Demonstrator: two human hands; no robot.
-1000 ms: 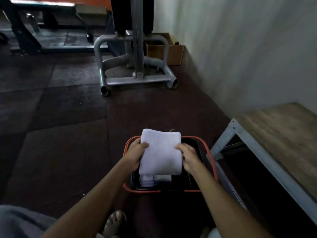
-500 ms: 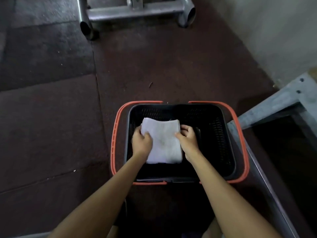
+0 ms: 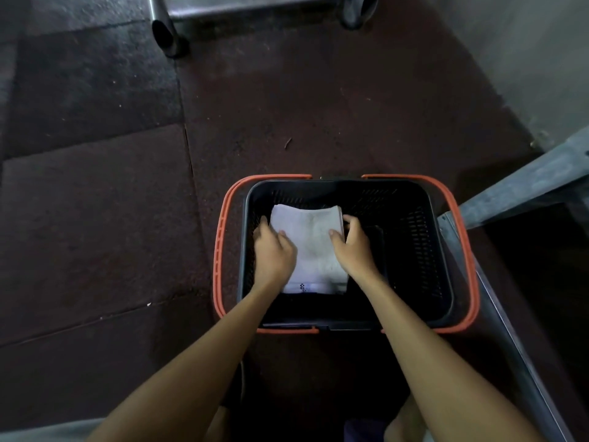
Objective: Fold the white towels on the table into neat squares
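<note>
Black mesh basket (image 3: 417,244) with orange handles (image 3: 220,250) sits on the dark rubber-tile floor (image 3: 111,218), a bit toward 5 o'clock from frame centre. The handles are dropped outward around the rim.

The folded towel (image 3: 310,237) is white, roughly square and lies flat inside the basket, in its 9 o'clock half. It rests on top of a second folded towel (image 3: 315,287), which peeks out at the 6 o'clock edge with a small dark woven mark on it.

Left hand (image 3: 274,253) is at the top towel's 9 o'clock edge, thumb lying on the cloth and fingers wrapped down over the side - grasping the towel. Right hand (image 3: 352,247) is at the 3 o'clock edge and does the same, thumb on top and fingers curled over the edge - also grasping it. Both forearms come in from 6 o'clock.

The 3 o'clock half of the basket is dark, and I cannot tell what lies in it.

A grey metal table frame (image 3: 526,183) runs just beside the basket at 3 o'clock. A tubular steel base (image 3: 255,8) sits at 12 o'clock, well apart from the basket. A small twig (image 3: 287,142) lies on the floor between them.
</note>
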